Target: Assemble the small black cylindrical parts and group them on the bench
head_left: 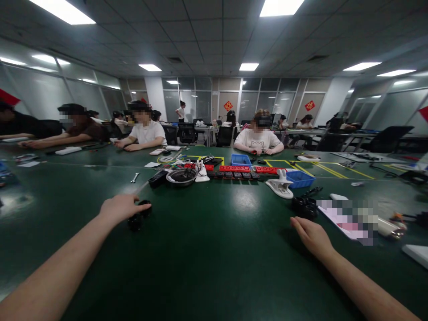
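Observation:
My left hand (119,208) is at the left of the green table, its thumb reaching over a black round part (146,210). Its other fingers are mostly hidden and seem closed on that part. A second black round part (134,222) sits just below the hand. On the right, my right hand (313,235) rests low on the tabletop with fingers drawn together; whatever they hold, if anything, is hidden. Several glossy black round parts (304,207) lie just beyond its fingertips. A phone-like flat thing (347,223), partly blurred, is to its right.
Across the table's middle stand a dark round dish (181,177), a white clip base (281,187), red strips (234,168) and blue bins (300,179), (240,159). A wrench (134,178) lies beyond my left hand. A person (259,139) sits opposite; others sit left.

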Action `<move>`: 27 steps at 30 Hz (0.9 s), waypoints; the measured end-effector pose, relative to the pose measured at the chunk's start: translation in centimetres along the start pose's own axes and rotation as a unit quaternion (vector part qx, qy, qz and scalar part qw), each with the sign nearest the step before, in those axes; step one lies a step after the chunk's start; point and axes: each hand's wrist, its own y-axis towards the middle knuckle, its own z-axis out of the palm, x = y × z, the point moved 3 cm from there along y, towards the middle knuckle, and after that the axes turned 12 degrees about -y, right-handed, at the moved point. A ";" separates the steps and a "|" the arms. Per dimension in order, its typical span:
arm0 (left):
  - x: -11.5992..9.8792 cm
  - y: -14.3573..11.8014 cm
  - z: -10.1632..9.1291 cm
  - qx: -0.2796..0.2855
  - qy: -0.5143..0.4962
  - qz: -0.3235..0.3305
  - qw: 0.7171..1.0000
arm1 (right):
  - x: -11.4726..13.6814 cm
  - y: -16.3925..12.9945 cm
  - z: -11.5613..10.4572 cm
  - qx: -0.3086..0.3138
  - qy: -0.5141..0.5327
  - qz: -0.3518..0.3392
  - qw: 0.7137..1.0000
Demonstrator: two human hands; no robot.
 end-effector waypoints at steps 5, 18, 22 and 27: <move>0.0 0.8 0.4 0.020 0.011 0.018 1.000 | -0.1 0.0 -0.5 0.002 0.014 0.019 1.000; -2.2 4.7 1.8 0.073 0.001 0.113 0.991 | 0.1 0.2 -0.4 0.002 0.040 0.006 0.999; -7.2 4.2 3.1 0.116 -0.024 0.192 0.974 | 0.8 0.2 -0.3 0.011 0.056 -0.002 0.998; -16.1 1.0 6.3 0.165 -0.063 0.300 0.938 | 4.5 0.3 0.2 0.063 0.080 -0.061 0.993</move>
